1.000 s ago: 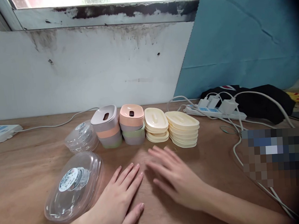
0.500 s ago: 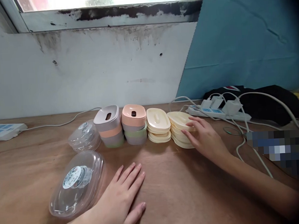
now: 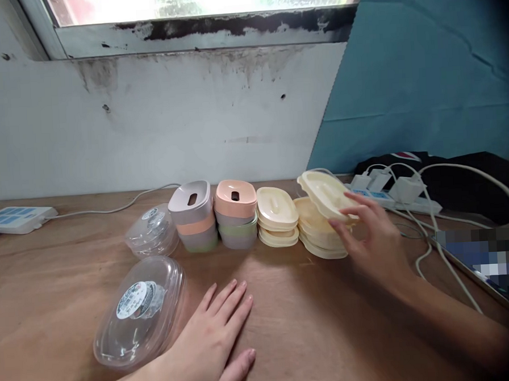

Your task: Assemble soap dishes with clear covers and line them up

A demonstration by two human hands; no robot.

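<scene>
My right hand [image 3: 374, 244] pinches the right edge of a cream plastic lid [image 3: 328, 189], tilted above a stack of similar cream lids [image 3: 321, 241]. My left hand [image 3: 217, 337] lies flat on the wooden table [image 3: 295, 325], fingers spread, holding nothing. Beside it is a large clear plastic lid [image 3: 159, 326] with a round label. A second cream lid stack [image 3: 276, 212] stands left of the first. Further left are a stack with a peach tissue-box-like top [image 3: 237, 194] and a taller one with a grey top [image 3: 193, 202], both having slots.
Smaller clear plastic pieces [image 3: 152, 233] sit behind the large clear one. A white power strip [image 3: 421, 201] with plugs and trailing cables lies at right, before a dark cloth [image 3: 471, 173]. Another strip [image 3: 21, 218] is at far left. A wall runs behind the table.
My right hand has lifted the top cream lid off the right stack and tilted it. My left hand stays flat on the table. The view has shifted slightly.
</scene>
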